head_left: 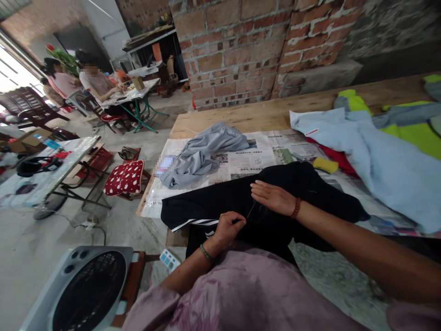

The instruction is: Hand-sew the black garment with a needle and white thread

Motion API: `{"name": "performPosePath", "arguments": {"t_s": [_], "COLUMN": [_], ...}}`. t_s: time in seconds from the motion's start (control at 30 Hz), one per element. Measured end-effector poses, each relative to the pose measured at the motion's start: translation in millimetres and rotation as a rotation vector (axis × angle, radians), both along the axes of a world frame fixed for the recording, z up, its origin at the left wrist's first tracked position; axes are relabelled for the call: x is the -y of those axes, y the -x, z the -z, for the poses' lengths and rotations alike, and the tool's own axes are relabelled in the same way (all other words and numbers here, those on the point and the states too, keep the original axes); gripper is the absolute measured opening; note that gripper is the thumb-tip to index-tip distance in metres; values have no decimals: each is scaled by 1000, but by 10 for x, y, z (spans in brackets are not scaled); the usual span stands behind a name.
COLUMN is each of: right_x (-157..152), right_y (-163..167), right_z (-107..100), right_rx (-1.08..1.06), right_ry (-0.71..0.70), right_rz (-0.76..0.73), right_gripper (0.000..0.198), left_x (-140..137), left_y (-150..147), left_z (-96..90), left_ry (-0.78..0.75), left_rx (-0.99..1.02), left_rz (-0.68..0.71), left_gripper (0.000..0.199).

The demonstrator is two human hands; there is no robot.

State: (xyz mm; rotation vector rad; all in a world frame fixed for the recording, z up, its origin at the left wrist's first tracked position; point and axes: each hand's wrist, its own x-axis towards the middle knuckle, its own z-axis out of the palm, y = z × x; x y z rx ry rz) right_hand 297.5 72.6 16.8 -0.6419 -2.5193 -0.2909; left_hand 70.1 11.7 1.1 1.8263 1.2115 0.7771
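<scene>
A black garment [213, 197] with white stripes near one end lies across the front of the table and hangs over its edge. My left hand [229, 228] is closed in a pinch at the garment's near side, at the lower end of a thin dark strand or tool [251, 209] that I cannot make out clearly. My right hand [274, 196] rests on the black cloth with its fingers stretched out. Its thumb and palm are hidden, so anything beneath them does not show.
Newspaper [237, 162] covers the wooden table [203, 120]. On it are a crumpled grey garment [206, 151], a yellow sponge-like block [325, 165] and a light blue garment [372, 151]. A fan [89, 285] stands at lower left, near a red-cushioned stool [124, 178]. People sit at a far table.
</scene>
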Motion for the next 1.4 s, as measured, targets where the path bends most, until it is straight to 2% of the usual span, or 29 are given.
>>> {"name": "performPosePath", "arguments": {"t_s": [0.3,0.53,0.67,0.87,1.0,1.17,1.4], "right_x": [-416,-538,-567,-598,-634,-657,-600], "right_y": [-613,-1041,-1236,-1458,-1615,-1756,-1715], "right_z": [-234,-572,-729,-911,-1018,-1086,-1156], "right_rx": [65,199,255,278,281,117,75], "right_ry": [10,-63,-87,-149,-212,-123,-83], "right_rz": [224,478,575,722,763,867,977], "right_gripper": [30,25,22,25,24,27,26], "left_x": [9,5,2,1,1,0,-8], "left_y": [13,2,0,10,17,10,23], "left_z": [13,-21,-46,-24,-23,-69,-55], "left_ry": [65,116,135,161,162,186,213], "left_rx": [-8,9,3,27,33,44,52], "left_rz": [-16,-53,-50,-54,-52,-64,-84], "left_gripper": [9,8,8,9,9,9,10]}}
